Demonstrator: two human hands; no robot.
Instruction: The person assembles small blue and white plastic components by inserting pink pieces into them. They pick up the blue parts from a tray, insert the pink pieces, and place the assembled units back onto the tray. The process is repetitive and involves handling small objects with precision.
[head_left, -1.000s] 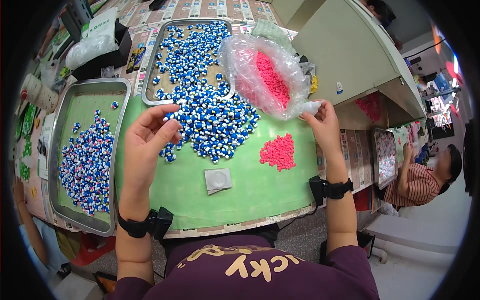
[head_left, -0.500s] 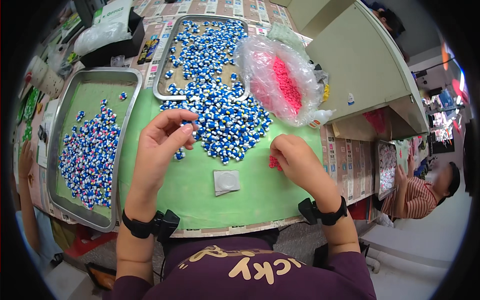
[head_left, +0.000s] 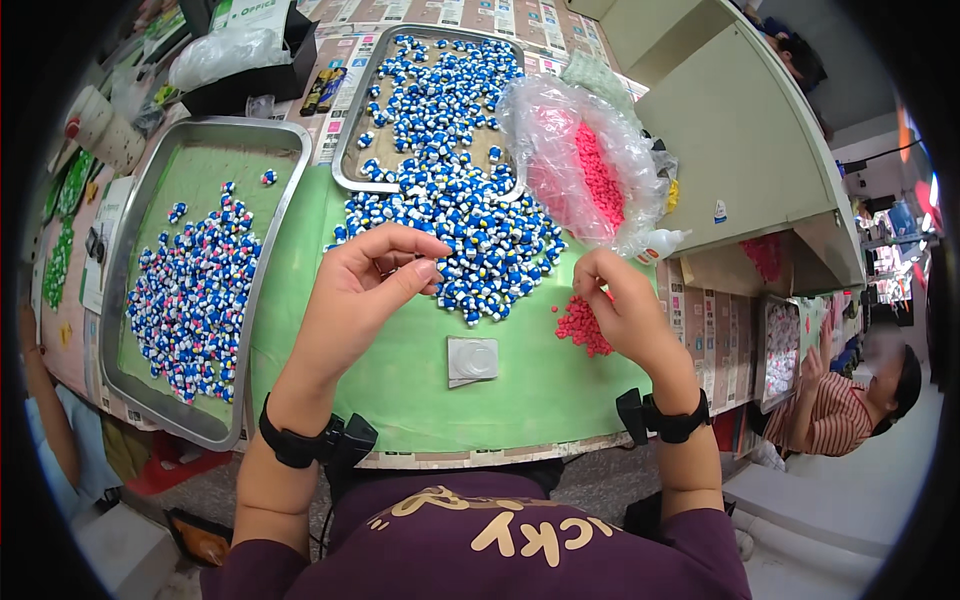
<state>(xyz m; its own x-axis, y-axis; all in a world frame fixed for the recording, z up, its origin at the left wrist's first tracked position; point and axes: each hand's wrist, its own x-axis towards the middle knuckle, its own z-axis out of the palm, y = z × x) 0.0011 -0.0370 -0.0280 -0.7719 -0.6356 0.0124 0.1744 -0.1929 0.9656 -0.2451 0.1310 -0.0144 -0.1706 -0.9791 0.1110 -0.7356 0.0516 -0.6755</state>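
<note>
Since a second ago the right hand (head_left: 625, 310) has left the mouth of the clear bag (head_left: 585, 165) of pink pieces and come down to the small pink pile (head_left: 583, 325) on the green mat (head_left: 400, 380), while the left hand (head_left: 365, 290) has stayed at the near edge of the blue-and-white heap (head_left: 470, 230). At the left edge of the surface a steel tray (head_left: 265, 270) holds blue, white and pink pieces mixed together. The left hand's fingers (head_left: 425, 270) are pinched together as if around one small piece, though what they grip is too small to tell. A second steel tray (head_left: 350, 140) at the far edge carries more of the blue-and-white heap, which spills onto the mat. A small clear packet (head_left: 472, 358) lies near the front edge between the hands. The right hand's fingers are curled down onto the pink pile, touching it; whether they hold a piece I cannot tell. So both hands now appear to be picking up one part each.
</note>
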